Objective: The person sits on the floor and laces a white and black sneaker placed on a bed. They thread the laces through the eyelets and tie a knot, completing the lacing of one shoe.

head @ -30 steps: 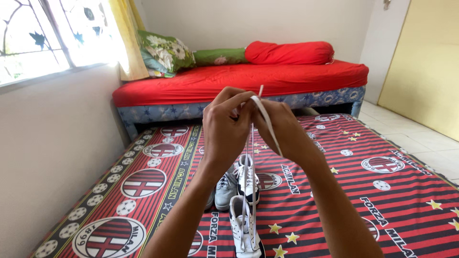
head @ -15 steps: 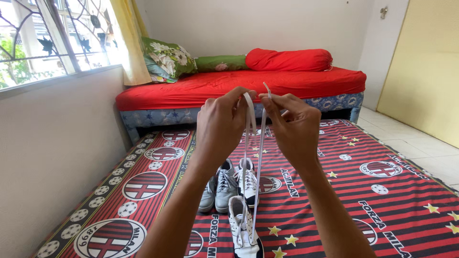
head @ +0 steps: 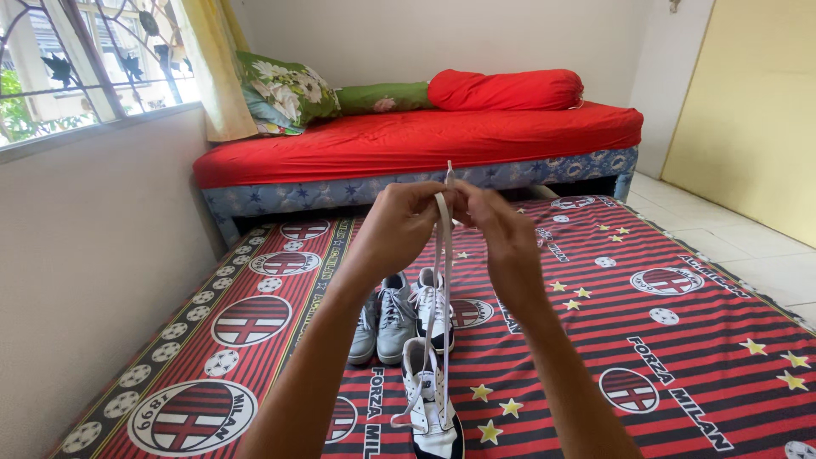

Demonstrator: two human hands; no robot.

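The left hand (head: pixel 406 223) and right hand (head: pixel 497 225) meet at chest height, each pinching the white shoelace (head: pixel 441 255), which hangs taut to the near white sneaker (head: pixel 429 408) on the red-and-black mat (head: pixel 680 340) (grey pair just beyond). Evening the two ends seems the step in hand, though the fingertips hide them; feeding an eyelet would call for a lowered hand.

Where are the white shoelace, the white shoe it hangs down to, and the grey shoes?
white shoelace (head: pixel 441 255), head view, on the hanging strands below the hands.
white shoe (head: pixel 433 416), head view, on its upper.
grey shoes (head: pixel 393 319), head view, on the laced top of one.
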